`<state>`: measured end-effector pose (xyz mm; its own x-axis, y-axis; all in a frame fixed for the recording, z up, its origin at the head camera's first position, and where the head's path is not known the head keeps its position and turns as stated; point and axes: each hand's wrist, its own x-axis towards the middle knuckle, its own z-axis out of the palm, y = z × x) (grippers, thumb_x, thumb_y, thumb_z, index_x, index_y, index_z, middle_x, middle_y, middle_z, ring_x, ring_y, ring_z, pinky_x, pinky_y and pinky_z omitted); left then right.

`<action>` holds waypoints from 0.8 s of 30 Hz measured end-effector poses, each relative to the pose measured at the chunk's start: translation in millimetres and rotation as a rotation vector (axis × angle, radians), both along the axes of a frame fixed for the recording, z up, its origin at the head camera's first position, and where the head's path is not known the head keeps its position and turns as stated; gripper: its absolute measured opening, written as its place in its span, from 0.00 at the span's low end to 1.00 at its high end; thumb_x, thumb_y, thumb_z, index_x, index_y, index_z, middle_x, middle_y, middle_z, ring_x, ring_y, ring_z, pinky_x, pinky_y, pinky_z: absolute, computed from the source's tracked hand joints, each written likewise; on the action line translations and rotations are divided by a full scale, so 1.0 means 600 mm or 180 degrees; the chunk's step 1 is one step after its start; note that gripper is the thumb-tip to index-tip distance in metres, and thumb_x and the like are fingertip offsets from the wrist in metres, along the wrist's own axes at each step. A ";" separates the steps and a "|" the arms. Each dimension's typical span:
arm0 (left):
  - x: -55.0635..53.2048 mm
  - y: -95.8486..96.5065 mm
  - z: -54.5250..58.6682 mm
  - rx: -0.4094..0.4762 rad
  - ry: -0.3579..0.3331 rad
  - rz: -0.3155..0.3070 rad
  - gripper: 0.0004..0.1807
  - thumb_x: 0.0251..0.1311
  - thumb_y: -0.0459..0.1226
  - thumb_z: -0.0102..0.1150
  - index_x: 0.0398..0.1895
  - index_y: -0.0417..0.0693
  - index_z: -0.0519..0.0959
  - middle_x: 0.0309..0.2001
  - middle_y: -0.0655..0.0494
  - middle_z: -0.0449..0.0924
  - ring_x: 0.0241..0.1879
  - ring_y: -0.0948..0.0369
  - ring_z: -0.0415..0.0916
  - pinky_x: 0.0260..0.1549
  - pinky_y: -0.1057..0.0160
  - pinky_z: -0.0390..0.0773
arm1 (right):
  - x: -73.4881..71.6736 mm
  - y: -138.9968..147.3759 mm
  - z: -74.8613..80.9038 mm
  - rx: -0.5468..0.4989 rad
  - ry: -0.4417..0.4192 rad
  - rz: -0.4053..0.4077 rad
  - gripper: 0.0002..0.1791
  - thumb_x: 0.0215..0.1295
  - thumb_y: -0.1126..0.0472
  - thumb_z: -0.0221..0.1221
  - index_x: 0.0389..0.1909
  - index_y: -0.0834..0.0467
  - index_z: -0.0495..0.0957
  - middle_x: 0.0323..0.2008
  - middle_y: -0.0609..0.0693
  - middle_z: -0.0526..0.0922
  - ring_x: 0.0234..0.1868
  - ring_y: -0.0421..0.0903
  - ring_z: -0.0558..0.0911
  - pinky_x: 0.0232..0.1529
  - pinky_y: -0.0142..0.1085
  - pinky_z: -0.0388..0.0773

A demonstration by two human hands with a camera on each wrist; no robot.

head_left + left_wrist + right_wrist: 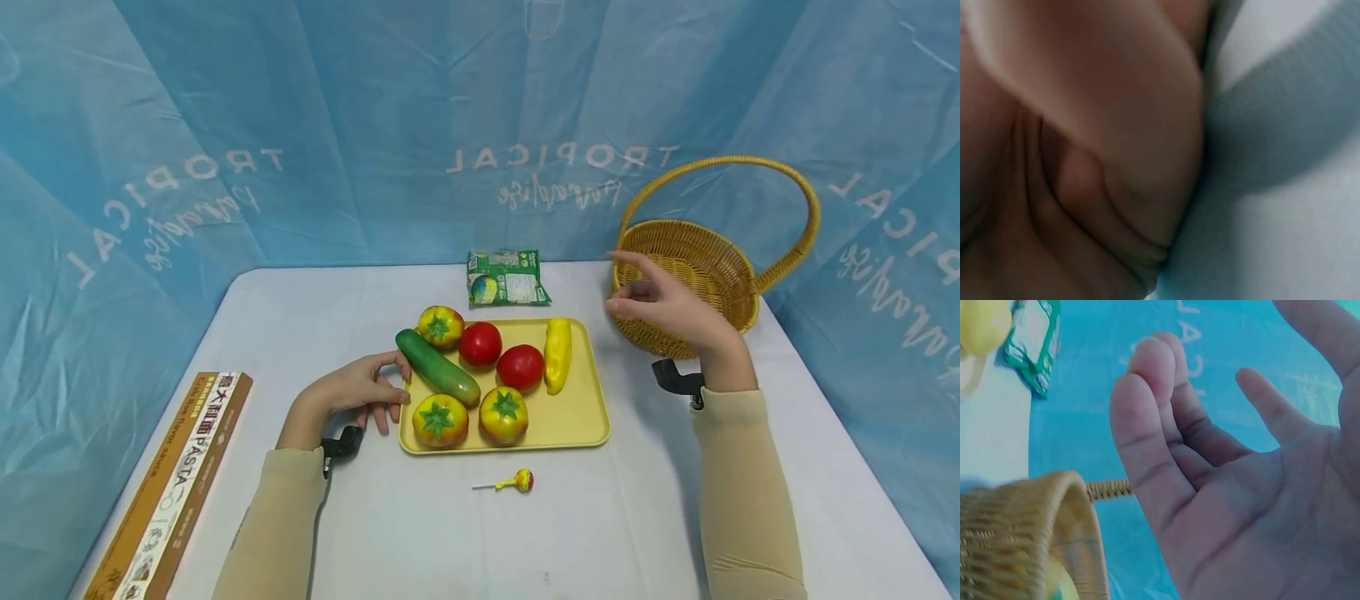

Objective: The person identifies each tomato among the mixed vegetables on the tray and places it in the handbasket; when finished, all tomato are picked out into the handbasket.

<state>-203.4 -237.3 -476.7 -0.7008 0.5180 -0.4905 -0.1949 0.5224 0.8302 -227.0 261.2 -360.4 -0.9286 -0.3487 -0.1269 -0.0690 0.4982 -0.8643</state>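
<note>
My left hand (363,387) rests at the left edge of the yellow tray (566,425), with its fingertips close beside a green cucumber (438,367). Nothing shows in its grasp; the left wrist view is filled by blurred fingers (1104,112). Also on the tray lie two red round fruits (480,344), a long yellow pepper-like piece (557,354) and several yellow-red fruits (440,421) with green star-shaped tops. On the right, my right hand (671,308) hovers before the wicker basket (723,275), fingers loosely bent and holding nothing. Inside the basket a yellow-green piece (1060,584) shows.
Behind the tray lies a green snack packet (507,277). A lollipop (521,481) lies in front of it. Along the left side of the table is a long pasta box (168,492). The basket's tall handle (806,217) arches up at the right; a blue curtain (420,117) hangs behind.
</note>
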 end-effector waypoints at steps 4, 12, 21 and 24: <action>-0.001 -0.001 0.001 -0.0008 -0.0001 -0.0009 0.22 0.71 0.42 0.67 0.59 0.47 0.66 0.28 0.47 0.89 0.21 0.53 0.89 0.13 0.67 0.75 | -0.002 -0.018 -0.008 -0.0139 -0.0064 0.0297 0.40 0.77 0.55 0.63 0.82 0.38 0.55 0.48 0.58 0.82 0.48 0.52 0.83 0.49 0.36 0.81; 0.001 -0.001 0.001 0.0040 -0.0009 -0.0019 0.22 0.72 0.41 0.66 0.59 0.46 0.67 0.28 0.47 0.89 0.20 0.55 0.88 0.13 0.68 0.75 | 0.015 -0.078 -0.043 -0.0150 -0.0402 0.1106 0.43 0.75 0.56 0.66 0.83 0.43 0.55 0.48 0.60 0.84 0.51 0.60 0.84 0.57 0.47 0.81; 0.001 -0.001 0.001 0.0048 0.0045 -0.0034 0.22 0.72 0.41 0.66 0.59 0.44 0.67 0.28 0.45 0.89 0.20 0.55 0.88 0.12 0.67 0.75 | 0.043 -0.134 -0.080 0.0129 -0.0661 0.1634 0.43 0.70 0.54 0.70 0.80 0.39 0.60 0.43 0.53 0.85 0.48 0.60 0.84 0.54 0.49 0.81; 0.001 -0.001 0.001 0.0054 0.0044 -0.0039 0.22 0.72 0.41 0.66 0.59 0.45 0.67 0.28 0.46 0.89 0.20 0.55 0.88 0.13 0.68 0.75 | 0.047 -0.143 -0.089 0.0138 -0.0692 0.1720 0.43 0.70 0.54 0.70 0.80 0.42 0.60 0.41 0.53 0.85 0.47 0.59 0.84 0.53 0.47 0.81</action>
